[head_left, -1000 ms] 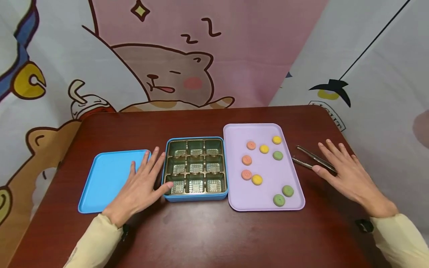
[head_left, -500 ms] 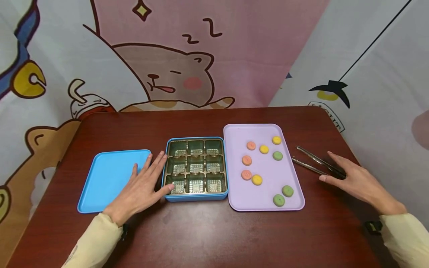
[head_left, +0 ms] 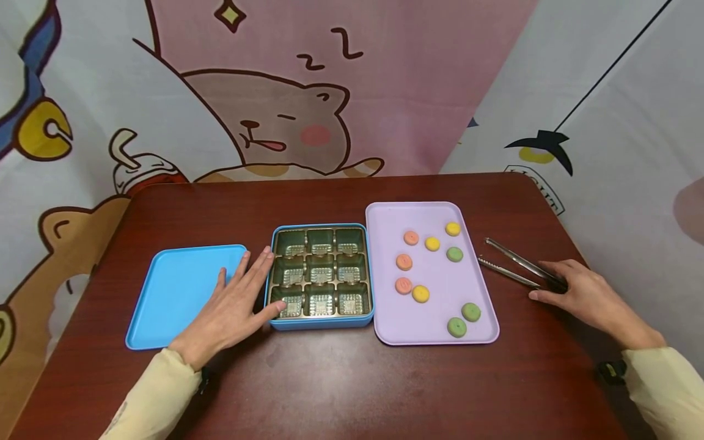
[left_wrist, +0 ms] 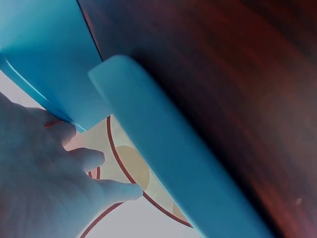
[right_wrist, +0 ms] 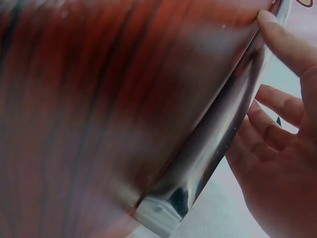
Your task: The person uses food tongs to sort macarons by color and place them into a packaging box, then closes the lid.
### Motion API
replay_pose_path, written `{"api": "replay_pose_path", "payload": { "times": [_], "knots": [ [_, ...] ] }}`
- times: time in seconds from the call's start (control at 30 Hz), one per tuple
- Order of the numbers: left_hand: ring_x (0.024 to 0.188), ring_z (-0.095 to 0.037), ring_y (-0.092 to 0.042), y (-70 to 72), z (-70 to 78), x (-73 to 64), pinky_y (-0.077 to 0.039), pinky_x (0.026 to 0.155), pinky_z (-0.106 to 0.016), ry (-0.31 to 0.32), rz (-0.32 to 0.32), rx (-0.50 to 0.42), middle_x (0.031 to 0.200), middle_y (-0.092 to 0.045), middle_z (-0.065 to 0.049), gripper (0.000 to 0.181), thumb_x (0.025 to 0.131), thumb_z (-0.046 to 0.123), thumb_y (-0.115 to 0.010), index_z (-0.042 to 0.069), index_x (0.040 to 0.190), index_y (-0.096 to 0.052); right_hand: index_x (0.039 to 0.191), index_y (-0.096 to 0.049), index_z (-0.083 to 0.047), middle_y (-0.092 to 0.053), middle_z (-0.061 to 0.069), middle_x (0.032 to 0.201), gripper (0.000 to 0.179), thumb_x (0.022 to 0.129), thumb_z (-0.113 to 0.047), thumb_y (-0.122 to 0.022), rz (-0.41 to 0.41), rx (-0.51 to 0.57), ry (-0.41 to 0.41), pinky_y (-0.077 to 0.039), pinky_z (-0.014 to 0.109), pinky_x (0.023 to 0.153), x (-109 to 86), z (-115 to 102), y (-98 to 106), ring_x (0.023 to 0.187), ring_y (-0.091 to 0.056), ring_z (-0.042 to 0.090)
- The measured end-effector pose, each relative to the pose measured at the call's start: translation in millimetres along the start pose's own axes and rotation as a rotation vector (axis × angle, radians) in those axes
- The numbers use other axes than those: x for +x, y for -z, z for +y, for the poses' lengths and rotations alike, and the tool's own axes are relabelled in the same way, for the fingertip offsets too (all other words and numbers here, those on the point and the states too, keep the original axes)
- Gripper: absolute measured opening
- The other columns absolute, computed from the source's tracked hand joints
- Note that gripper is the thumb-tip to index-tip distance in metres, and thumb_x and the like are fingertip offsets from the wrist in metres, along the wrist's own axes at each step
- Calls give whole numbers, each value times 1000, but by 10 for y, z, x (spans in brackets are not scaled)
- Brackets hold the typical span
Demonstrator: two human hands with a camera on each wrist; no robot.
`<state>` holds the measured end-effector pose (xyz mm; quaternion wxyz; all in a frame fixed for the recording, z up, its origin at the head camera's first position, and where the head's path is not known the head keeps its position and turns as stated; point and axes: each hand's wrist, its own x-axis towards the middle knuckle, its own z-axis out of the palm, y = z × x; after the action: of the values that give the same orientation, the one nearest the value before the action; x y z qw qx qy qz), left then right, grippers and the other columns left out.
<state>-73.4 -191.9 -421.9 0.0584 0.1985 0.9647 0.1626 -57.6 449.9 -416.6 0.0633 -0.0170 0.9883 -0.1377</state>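
Note:
Metal tongs (head_left: 517, 264) lie on the table right of the lilac tray, their tips toward its edge. My right hand (head_left: 594, 302) grips their rear end, thumb on the near side and fingers on the far side. In the right wrist view, fingers line the shiny tongs (right_wrist: 213, 134). My left hand (head_left: 228, 311) spreads its fingers at the left side of a blue box (head_left: 324, 324), the thumb over its near left corner. Inside the box sits a gold insert (head_left: 321, 285) with several square compartments. Fingers (left_wrist: 119, 191) show beside the blue box wall (left_wrist: 163, 144) in the left wrist view.
The lilac tray (head_left: 434, 324) bears several small round pieces: pink (head_left: 404, 262), yellow (head_left: 420, 294) and green (head_left: 456, 327). A flat blue lid (head_left: 176, 293) lies at the left, partly under the left hand. Behind the brown table (head_left: 330, 397) hangs a printed cloth (head_left: 407, 91).
My right hand has lowered from spread fingers above the tongs to a grip round their rear end. The tongs shifted slightly. My left hand stays nearly where it was.

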Motion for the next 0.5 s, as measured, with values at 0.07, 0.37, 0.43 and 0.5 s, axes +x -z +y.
{"api": "replay_pose_path", "payload": {
  "times": [0.07, 0.37, 0.43, 0.5],
  "knots": [
    [158, -40, -7, -2, -1, -1, -8, 115, -78, -1, -1, -3, 174, -9, -3, 96, 98, 69, -52, 16, 168, -12, 132, -58, 12, -54, 35, 122, 77, 84, -41, -87, 13, -1, 12, -44, 74, 84, -3, 13, 0, 105, -55, 53],
    [158, -40, -6, -10, -4, 6, -8, 115, -78, -6, -5, -10, 175, -7, -2, 96, 99, 67, -53, 17, 169, -11, 123, -64, 7, -59, 26, 111, 56, 90, -34, -82, 34, -23, 66, -48, 63, 74, -15, 11, 38, 90, -57, 39],
    [158, -40, -6, -8, -3, 7, -8, 115, -78, -2, -7, -12, 174, -7, -2, 96, 99, 67, -53, 16, 169, -11, 123, -64, 6, -59, 24, 111, 53, 91, -33, -81, 63, -24, 91, -49, 63, 74, -31, -7, 63, 90, -57, 38],
    [158, -40, -6, -2, -2, 7, -7, 115, -78, 2, -9, -11, 174, -8, -4, 96, 99, 67, -53, 16, 168, -11, 123, -63, 4, -58, 22, 112, 51, 92, -32, -80, 92, -12, 102, -49, 62, 73, -53, -37, 92, 90, -57, 37]
  ]
}}
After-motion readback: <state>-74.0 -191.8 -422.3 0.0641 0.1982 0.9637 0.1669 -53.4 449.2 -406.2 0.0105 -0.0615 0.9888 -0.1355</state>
